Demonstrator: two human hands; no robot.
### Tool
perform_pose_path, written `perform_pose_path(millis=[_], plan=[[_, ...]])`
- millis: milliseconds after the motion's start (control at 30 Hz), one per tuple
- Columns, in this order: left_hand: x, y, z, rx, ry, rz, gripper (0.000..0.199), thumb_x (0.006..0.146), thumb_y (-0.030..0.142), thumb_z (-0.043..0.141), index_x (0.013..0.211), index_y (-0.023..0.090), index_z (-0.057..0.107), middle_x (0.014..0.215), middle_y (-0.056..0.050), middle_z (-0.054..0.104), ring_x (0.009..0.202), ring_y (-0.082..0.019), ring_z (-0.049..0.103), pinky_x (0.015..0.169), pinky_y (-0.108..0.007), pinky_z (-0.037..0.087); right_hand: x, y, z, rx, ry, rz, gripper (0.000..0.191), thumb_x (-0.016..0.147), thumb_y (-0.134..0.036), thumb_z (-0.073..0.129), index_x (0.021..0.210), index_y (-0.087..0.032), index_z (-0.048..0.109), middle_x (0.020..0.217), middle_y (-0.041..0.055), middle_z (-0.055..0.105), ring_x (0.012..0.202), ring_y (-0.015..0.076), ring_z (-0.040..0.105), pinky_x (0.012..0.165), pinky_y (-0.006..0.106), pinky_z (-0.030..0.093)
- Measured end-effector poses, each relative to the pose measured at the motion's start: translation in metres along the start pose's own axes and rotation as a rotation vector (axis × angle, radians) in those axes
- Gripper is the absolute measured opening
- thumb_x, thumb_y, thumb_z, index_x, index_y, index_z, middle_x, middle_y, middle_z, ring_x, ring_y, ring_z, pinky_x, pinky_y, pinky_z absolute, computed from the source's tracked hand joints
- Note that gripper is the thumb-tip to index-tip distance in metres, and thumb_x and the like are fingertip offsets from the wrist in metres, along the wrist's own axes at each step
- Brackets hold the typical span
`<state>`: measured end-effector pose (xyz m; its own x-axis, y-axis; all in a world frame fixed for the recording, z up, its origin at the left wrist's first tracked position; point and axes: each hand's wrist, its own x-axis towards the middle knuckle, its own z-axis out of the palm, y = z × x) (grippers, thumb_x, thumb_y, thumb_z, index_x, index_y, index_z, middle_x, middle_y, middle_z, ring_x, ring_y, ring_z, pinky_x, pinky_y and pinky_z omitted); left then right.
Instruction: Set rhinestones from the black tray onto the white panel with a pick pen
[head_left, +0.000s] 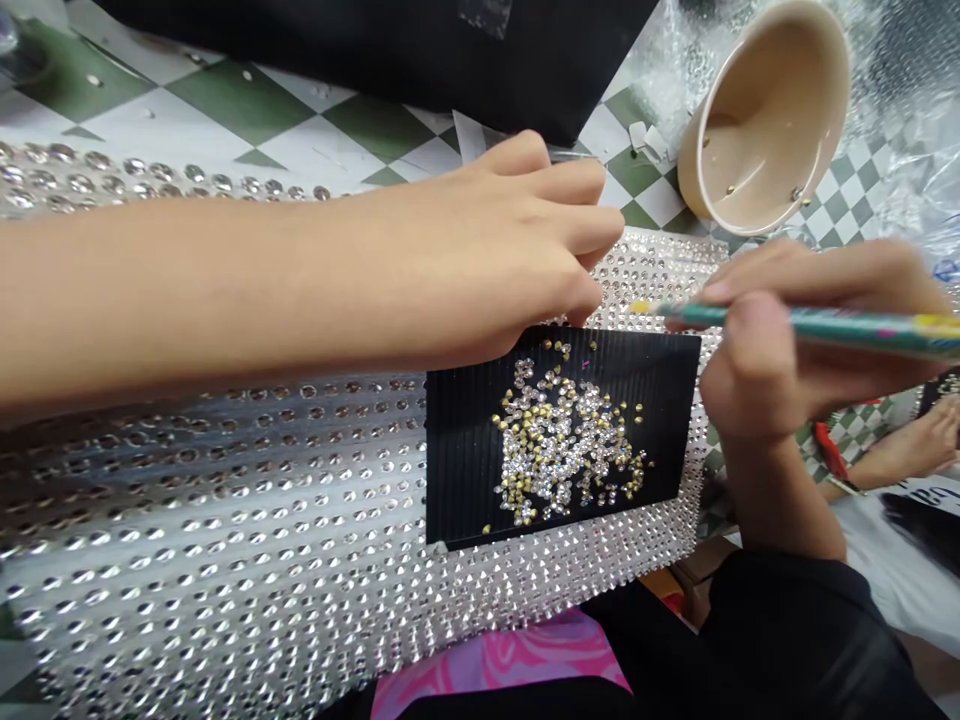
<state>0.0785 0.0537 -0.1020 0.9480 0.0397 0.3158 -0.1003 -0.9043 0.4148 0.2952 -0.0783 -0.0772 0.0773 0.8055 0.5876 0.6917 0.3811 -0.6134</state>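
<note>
My right hand (780, 330) is closed around a slim green pencil (817, 322) with a yellowish tip, slightly blurred by motion. The tip hovers over the sheet of rhinestones (300, 560), which has clear studs in rows. My left hand (540, 220) rests across this sheet with fingers curled down. Its fingertips are hidden, so what they press or hold cannot be made out. Just below its thumb side, a ridged black tray (465, 450) lies on the sheet. Many loose rhinestones (562, 440), silvery and gold-backed, are heaped in it.
A cream cup (765, 120) lies tipped at the back right with a few stones inside. Behind my left hand stands a large black box (375, 50). Green and white checkered cloth (240, 105) covers the table. Another person's hand (926, 440) is at the right edge.
</note>
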Motion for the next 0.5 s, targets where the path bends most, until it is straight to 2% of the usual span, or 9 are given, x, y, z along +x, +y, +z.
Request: perform_pose_path(millis=[67, 100, 167, 267, 367, 500], plan=[[-0.001, -0.001, 0.001, 0.025, 0.019, 0.007, 0.037, 0.096, 0.006, 0.040, 0.105, 0.019, 0.074, 0.104, -0.006, 0.056, 0.130, -0.031, 0.050, 0.113, -0.055, 0.042, 0.004, 0.013, 0.002, -0.094, 0.168, -0.065, 0.012, 0.096, -0.024, 0.072, 0.084, -0.025, 0.075, 0.073, -0.0031, 0.071, 0.061, 0.0141, 0.067, 0.056, 0.034, 0.052], [-0.001, -0.001, 0.001, 0.041, 0.018, 0.012, 0.037, 0.096, 0.006, 0.041, 0.107, 0.020, 0.074, 0.105, -0.007, 0.056, 0.130, -0.031, 0.050, 0.112, -0.054, 0.042, 0.006, 0.019, 0.003, -0.138, 0.188, -0.092, 0.013, 0.098, -0.022, 0.072, 0.086, -0.024, 0.076, 0.075, -0.0029, 0.072, 0.066, 0.0140, 0.069, 0.061, 0.033, 0.054], [0.000, -0.001, 0.001, 0.070, 0.000, 0.018, 0.036, 0.097, 0.005, 0.041, 0.107, 0.020, 0.073, 0.107, -0.007, 0.057, 0.127, -0.031, 0.052, 0.110, -0.052, 0.042, 0.009, 0.030, 0.005, -0.184, 0.136, -0.114, 0.012, 0.101, -0.023, 0.073, 0.088, -0.023, 0.074, 0.078, -0.0021, 0.072, 0.070, 0.0140, 0.072, 0.067, 0.031, 0.057], [0.002, 0.001, -0.001, 0.076, -0.024, 0.014, 0.037, 0.098, 0.005, 0.040, 0.106, 0.020, 0.073, 0.107, -0.007, 0.057, 0.124, -0.030, 0.053, 0.109, -0.049, 0.041, 0.010, 0.039, 0.008, -0.201, 0.060, -0.155, 0.017, 0.106, -0.031, 0.072, 0.091, -0.024, 0.071, 0.076, -0.0023, 0.069, 0.064, 0.0129, 0.067, 0.063, 0.031, 0.053], [0.002, 0.002, -0.003, 0.081, -0.035, 0.015, 0.039, 0.098, 0.004, 0.037, 0.105, 0.018, 0.072, 0.105, -0.007, 0.057, 0.122, -0.030, 0.054, 0.108, -0.048, 0.039, 0.009, 0.038, 0.011, -0.208, 0.063, -0.146, 0.024, 0.107, -0.037, 0.072, 0.087, -0.024, 0.069, 0.073, -0.0020, 0.067, 0.060, 0.0123, 0.060, 0.062, 0.032, 0.050], [0.002, 0.002, -0.005, 0.104, -0.029, 0.034, 0.036, 0.098, 0.003, 0.037, 0.106, 0.020, 0.068, 0.108, -0.007, 0.059, 0.111, -0.028, 0.057, 0.098, -0.045, 0.037, 0.008, 0.034, 0.013, -0.170, 0.056, -0.112, 0.026, 0.106, -0.039, 0.073, 0.085, -0.024, 0.068, 0.074, -0.0007, 0.064, 0.063, 0.0145, 0.055, 0.065, 0.033, 0.048]])
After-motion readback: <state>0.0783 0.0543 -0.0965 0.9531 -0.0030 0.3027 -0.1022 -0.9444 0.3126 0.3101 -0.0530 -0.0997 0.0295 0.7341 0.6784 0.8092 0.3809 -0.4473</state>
